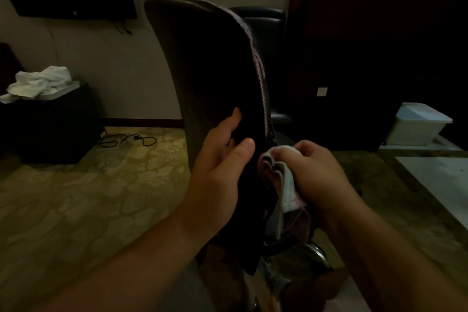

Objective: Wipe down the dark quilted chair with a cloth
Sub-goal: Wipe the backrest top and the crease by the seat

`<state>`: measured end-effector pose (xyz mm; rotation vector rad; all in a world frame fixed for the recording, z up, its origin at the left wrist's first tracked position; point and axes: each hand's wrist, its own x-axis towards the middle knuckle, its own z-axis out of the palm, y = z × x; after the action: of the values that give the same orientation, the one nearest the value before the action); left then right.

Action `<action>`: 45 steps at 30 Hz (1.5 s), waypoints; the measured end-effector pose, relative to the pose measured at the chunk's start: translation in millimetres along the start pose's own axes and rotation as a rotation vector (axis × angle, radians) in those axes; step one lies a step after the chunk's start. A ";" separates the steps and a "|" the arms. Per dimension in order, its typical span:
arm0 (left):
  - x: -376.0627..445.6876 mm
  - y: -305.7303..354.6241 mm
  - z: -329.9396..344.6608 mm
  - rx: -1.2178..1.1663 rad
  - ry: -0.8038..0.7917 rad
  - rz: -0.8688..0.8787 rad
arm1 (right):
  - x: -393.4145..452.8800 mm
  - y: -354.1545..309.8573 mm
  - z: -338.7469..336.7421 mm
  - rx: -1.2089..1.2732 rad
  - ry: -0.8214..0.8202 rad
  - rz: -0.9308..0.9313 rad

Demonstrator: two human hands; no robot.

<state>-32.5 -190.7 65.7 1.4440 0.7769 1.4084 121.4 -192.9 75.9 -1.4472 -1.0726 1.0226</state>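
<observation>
The dark chair [210, 63] stands in the middle of the view, its tall back seen edge-on with a pale stitched seam down the right side. My left hand [220, 159] grips the lower part of the backrest, thumb on the near edge and fingers on its left face. Just to its right, my right hand [321, 175] holds a crumpled whitish-pink cloth [286, 187] against the chair's right side, near the seam. The chair's seat and front are hidden behind the backrest.
A second dark chair [263, 23] stands behind. At the left, a black box [50, 124] carries white towels [43, 82], with cables [126, 139] on the patterned carpet. A dark cabinet [367, 58] and a white lidded bin [420, 124] are on the right.
</observation>
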 end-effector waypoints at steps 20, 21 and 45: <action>10.0 14.5 2.4 0.040 0.079 0.091 | -3.4 -47.7 -5.5 0.059 -0.002 -0.195; 10.0 13.6 1.8 0.034 0.081 0.088 | -2.8 -54.3 -5.2 0.069 0.007 -0.226; 7.4 14.0 9.5 0.090 0.044 0.067 | -6.8 -36.2 -13.1 -0.055 0.036 -0.119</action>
<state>-24.5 -190.8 82.4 1.5248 0.8356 1.4760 128.7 -199.6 113.6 -1.4231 -1.1545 0.8862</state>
